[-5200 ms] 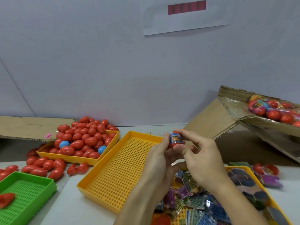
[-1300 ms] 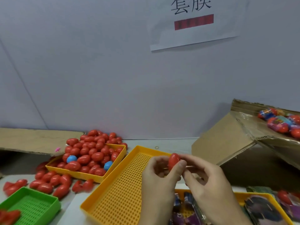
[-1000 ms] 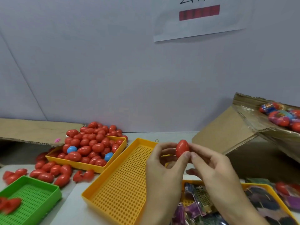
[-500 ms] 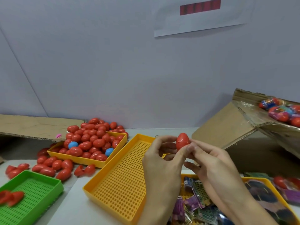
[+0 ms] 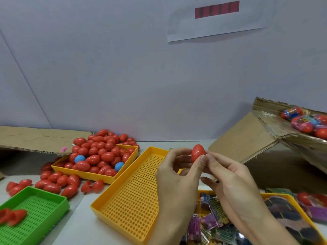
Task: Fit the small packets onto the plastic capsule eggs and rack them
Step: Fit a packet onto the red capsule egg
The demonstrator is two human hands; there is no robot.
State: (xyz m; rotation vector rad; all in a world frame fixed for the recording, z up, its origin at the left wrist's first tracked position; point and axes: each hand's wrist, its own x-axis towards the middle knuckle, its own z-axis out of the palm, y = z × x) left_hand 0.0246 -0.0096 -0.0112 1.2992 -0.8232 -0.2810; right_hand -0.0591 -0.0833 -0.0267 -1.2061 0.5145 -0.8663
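A bare red capsule egg (image 5: 197, 153) stands upright in the air, pinched from both sides by my left hand (image 5: 178, 175) and my right hand (image 5: 231, 181). Both hands hover over the far right corner of an empty perforated yellow tray (image 5: 127, 197). Below my right hand, a second yellow tray (image 5: 269, 196) holds several small printed packets (image 5: 212, 220). A third yellow tray (image 5: 92, 175) at the left is heaped with red eggs (image 5: 99, 152) and two blue ones. No packet is on the held egg.
A green perforated tray (image 5: 35, 213) with red egg halves sits at the front left. Loose red eggs (image 5: 56, 183) lie between the trays. A tilted cardboard box (image 5: 256, 137) at the right holds wrapped eggs (image 5: 306, 121). Flat cardboard (image 5: 35, 138) lies against the wall at the left.
Five seconds ago my hands held an egg wrapped in a packet; now they hold a bare red egg. Over the last second it stayed pinched between both hands.
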